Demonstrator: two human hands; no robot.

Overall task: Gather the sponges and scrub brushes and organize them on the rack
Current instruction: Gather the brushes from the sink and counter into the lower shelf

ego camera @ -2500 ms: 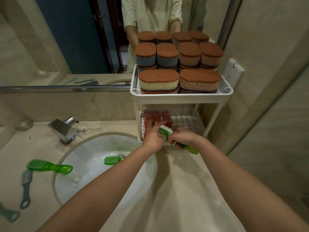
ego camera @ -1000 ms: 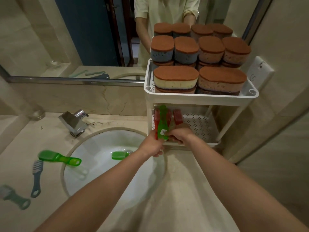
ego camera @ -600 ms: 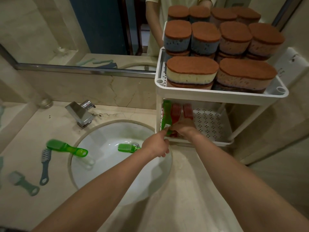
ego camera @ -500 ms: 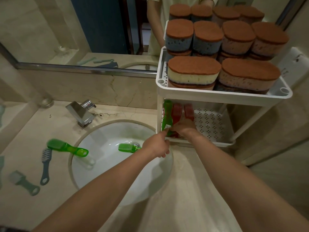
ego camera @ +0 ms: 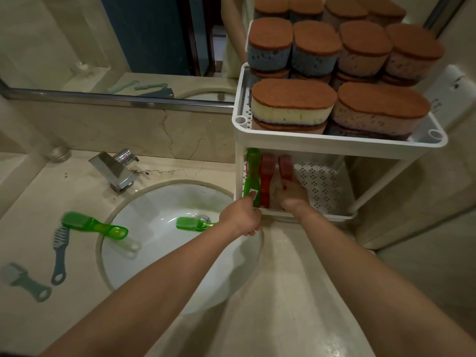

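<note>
Our left hand [ego camera: 240, 215] pinches the near end of the green brush [ego camera: 253, 171] between the thumb and a curled forefinger, with the other fingers folded toward the palm. That brush stands on edge at the left end of the lower shelf [ego camera: 324, 186] of the white rack [ego camera: 334, 146], with its head toward the back, just beside the middle red brush [ego camera: 266, 176]. Our right hand [ego camera: 291, 195] rests inside the same shelf and covers the handle of the right red brush [ego camera: 286, 166]. Its fingers bend down over the handle, but we cannot tell whether they grip it. Above both hands, the top shelf is packed with stacked brown-topped sponges [ego camera: 293, 99]. Left of the rack, a second green brush [ego camera: 190, 223] lies in the sink [ego camera: 159, 199] near the drain. A third green brush [ego camera: 90, 224] lies across the sink's left rim. Further left on the counter [ego camera: 38, 202] lie a grey-blue brush [ego camera: 59, 253] and a pale teal brush [ego camera: 24, 280]. The faucet [ego camera: 113, 171] stands behind the sink.
</note>
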